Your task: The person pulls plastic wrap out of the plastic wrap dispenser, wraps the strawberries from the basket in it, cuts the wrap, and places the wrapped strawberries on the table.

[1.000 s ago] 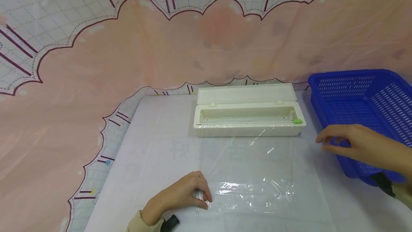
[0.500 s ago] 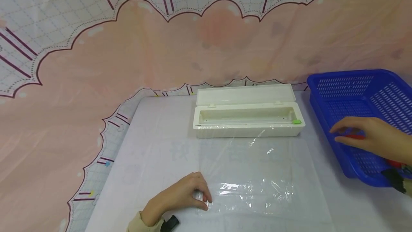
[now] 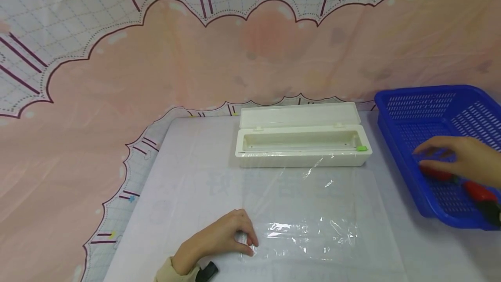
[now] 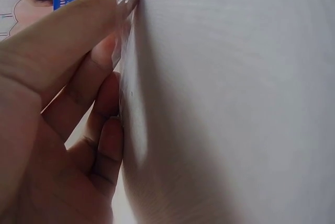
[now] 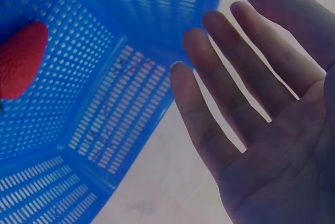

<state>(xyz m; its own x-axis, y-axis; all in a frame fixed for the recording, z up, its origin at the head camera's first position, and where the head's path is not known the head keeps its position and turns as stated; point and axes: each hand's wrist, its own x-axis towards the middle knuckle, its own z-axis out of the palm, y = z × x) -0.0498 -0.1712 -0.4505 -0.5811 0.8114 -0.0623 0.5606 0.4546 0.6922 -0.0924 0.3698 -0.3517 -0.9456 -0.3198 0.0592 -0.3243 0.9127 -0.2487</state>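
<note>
A sheet of clear cling film [image 3: 305,203] stretches over the white tabletop from a white cling film dispenser [image 3: 301,159], whose lid is raised. At the film's near left corner, my left hand [image 3: 221,236] pinches its edge between thumb and fingers; the left wrist view shows crumpled film at the fingertips. My right hand [image 3: 465,160] is over the blue plastic basket [image 3: 395,142], fingers spread and slightly bent. In the right wrist view the palm holds nothing. A red strawberry [image 3: 438,173] lies in the basket partly behind the thumb, and another strawberry [image 3: 479,191] lies nearer the front.
A green slide cutter [image 3: 362,148] sits at the right end of the dispenser's front edge. The basket stands just right of the dispenser. A patterned peach cloth [image 3: 235,64] hangs behind the table and runs down its left side.
My right hand has moved right from the basket's left rim to over its inside, bringing the strawberries into fuller view. My left hand stays at the film's corner.
</note>
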